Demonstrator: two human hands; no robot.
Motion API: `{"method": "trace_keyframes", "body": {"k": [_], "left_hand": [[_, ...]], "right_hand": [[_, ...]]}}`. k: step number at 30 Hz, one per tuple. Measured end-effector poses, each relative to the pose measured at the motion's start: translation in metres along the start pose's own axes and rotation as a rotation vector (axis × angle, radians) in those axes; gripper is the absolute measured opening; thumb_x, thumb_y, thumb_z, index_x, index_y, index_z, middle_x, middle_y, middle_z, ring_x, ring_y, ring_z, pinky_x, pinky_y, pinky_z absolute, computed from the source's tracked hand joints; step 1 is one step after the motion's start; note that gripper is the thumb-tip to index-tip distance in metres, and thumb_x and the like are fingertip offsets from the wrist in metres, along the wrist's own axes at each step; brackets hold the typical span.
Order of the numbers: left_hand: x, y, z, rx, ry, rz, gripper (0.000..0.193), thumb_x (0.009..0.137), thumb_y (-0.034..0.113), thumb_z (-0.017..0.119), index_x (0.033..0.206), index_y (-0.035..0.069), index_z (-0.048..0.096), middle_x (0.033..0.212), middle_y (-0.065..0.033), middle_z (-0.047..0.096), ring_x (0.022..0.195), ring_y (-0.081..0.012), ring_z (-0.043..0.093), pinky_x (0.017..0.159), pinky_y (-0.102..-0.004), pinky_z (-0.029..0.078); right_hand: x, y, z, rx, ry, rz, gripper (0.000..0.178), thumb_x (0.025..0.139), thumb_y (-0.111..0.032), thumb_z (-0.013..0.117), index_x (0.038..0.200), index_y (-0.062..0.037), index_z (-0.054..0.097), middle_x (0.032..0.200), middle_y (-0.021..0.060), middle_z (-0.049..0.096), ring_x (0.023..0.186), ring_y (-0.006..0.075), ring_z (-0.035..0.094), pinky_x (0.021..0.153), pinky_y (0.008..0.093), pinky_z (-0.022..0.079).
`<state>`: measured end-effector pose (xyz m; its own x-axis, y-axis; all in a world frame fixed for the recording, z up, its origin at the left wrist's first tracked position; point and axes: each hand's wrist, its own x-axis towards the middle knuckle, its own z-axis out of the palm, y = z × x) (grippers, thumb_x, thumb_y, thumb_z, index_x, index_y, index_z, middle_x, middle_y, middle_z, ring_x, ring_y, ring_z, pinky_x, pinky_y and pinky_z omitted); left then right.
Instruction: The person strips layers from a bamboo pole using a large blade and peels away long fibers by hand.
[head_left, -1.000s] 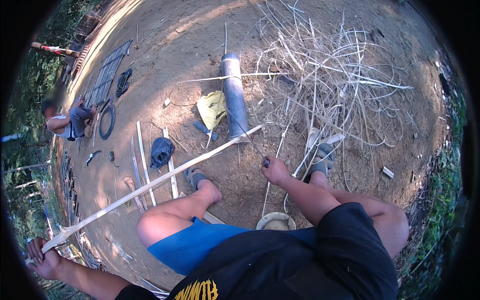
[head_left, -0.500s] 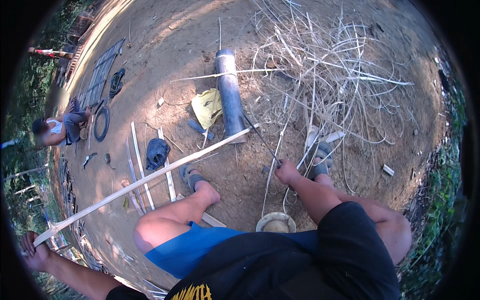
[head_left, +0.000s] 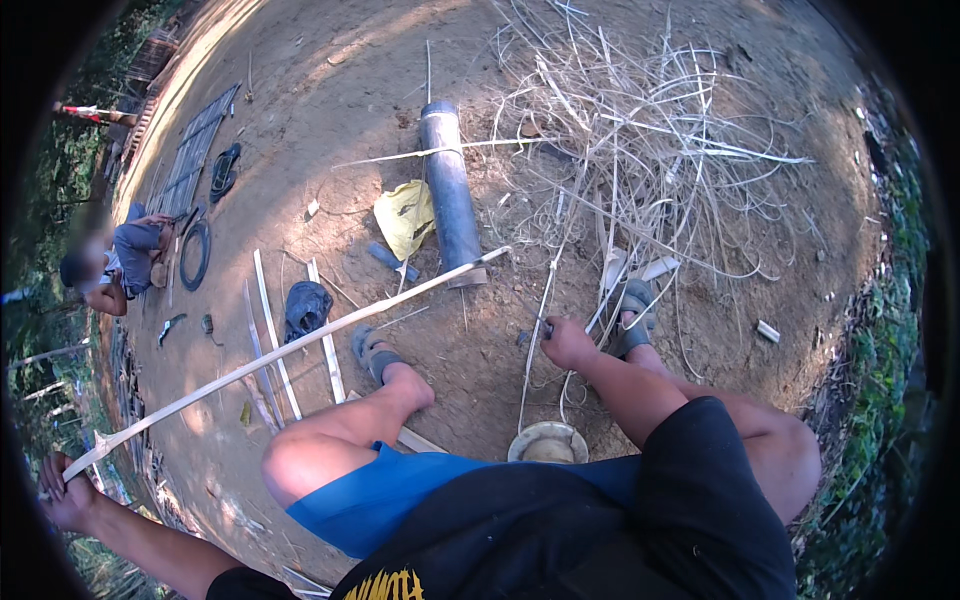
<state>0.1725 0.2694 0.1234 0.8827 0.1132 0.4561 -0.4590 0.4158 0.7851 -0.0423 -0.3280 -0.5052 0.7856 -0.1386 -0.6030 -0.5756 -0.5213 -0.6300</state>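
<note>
My left hand (head_left: 68, 497) is closed around the near end of a long pale bamboo strip (head_left: 270, 357). The strip slants up to the right, and its far tip passes across the lower end of a dark grey cylinder (head_left: 452, 205). Near the middle, my right hand (head_left: 570, 345) is closed on a slim dark long-bladed tool, probably a knife; only a small dark end shows beside the fingers now. The hand is apart from the strip. A thin pale strip crosses the cylinder near its top. Beside the cylinder lies a yellow sheet (head_left: 404, 218).
A tangle of pale shavings (head_left: 650, 150) spreads at the upper right. A round pale bowl-like thing (head_left: 548, 443) sits between my legs. Left of the cylinder are a black plastic bag (head_left: 307, 308) and several strips. A person (head_left: 125, 255) sits at far left near a black coil (head_left: 196, 255).
The dark tool, earlier stretched from my right hand to the strip's tip, has swung away and looks foreshortened. My left hand still holds the strip. The person at left has leaned differently.
</note>
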Motion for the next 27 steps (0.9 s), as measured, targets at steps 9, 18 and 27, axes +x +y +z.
{"method": "trace_keyframes", "body": {"k": [9,18,27], "left_hand": [[-0.009,-0.001,-0.018,0.008,-0.019,0.004,0.063,0.095,0.066,0.023,0.067,0.011,0.034,0.053,-0.0004,0.032,0.042,-0.0128,0.031,0.045,-0.0257,0.027],[-0.032,-0.006,-0.029,0.051,0.148,0.056,0.068,0.095,0.069,0.021,0.069,0.009,0.038,0.054,-0.0013,0.032,0.043,-0.0128,0.030,0.043,-0.0261,0.028],[-0.050,-0.005,-0.031,0.038,0.159,0.069,0.064,0.096,0.066,0.024,0.072,0.009,0.038,0.053,-0.0009,0.033,0.045,-0.0128,0.033,0.047,-0.0276,0.029]], "right_hand": [[-0.003,-0.001,-0.019,-0.057,-0.006,-0.047,0.029,0.077,-0.018,0.059,0.097,0.0012,0.066,0.094,0.0257,0.067,0.090,0.0404,0.066,0.082,0.0462,0.052],[0.002,0.020,0.006,-0.029,0.082,0.080,0.029,0.080,-0.018,0.056,0.098,0.0023,0.065,0.094,0.0262,0.067,0.093,0.0420,0.065,0.084,0.0466,0.052],[0.024,0.037,-0.005,-0.338,-0.090,0.105,0.034,0.079,-0.027,0.059,0.095,0.0007,0.070,0.099,0.0241,0.068,0.096,0.0397,0.066,0.084,0.0442,0.052]]}}
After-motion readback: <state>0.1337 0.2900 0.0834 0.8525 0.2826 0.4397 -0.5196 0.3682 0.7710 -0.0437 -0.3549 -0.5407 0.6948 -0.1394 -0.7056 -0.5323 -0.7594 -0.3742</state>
